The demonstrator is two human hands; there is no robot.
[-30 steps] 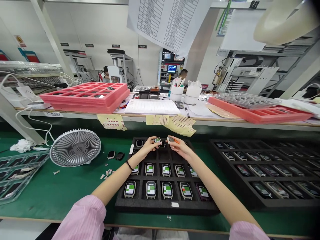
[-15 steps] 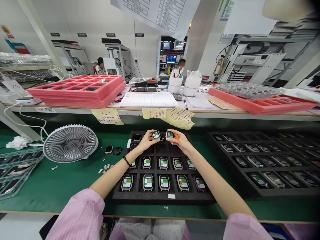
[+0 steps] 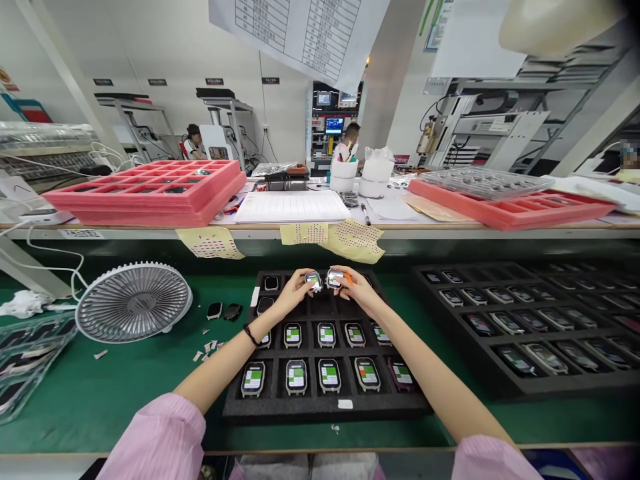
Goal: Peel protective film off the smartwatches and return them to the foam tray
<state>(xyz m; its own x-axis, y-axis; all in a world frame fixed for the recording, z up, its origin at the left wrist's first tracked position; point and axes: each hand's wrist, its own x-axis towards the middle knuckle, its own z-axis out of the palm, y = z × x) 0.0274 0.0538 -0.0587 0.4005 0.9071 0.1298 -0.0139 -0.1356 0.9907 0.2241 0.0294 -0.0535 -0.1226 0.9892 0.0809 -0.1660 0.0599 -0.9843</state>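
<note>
My left hand (image 3: 299,288) grips a smartwatch case (image 3: 313,281) with a lit, partly green screen. Close beside it, my right hand (image 3: 354,288) holds another smartwatch case (image 3: 335,278), its screen pale with glare. An orange stick-like tool (image 3: 349,279) also shows between the right fingers. Both watches are above the far rows of a black foam tray (image 3: 280,410). Strapless watches with green and white screens, such as one watch (image 3: 329,375), lie in the tray's near compartments. Darker-screened ones sit at its far left.
A second black foam tray (image 3: 520,390) of watches lies to the right. On the left are a round grey fan (image 3: 134,301), two loose watch cases (image 3: 215,310) and paper scraps. Pink foam trays (image 3: 145,193) stand on the raised shelf; two people are beyond it.
Both watches have tilted and their screens catch more light. My hands have come slightly lower in the picture, and the whole view has shifted a little.
</note>
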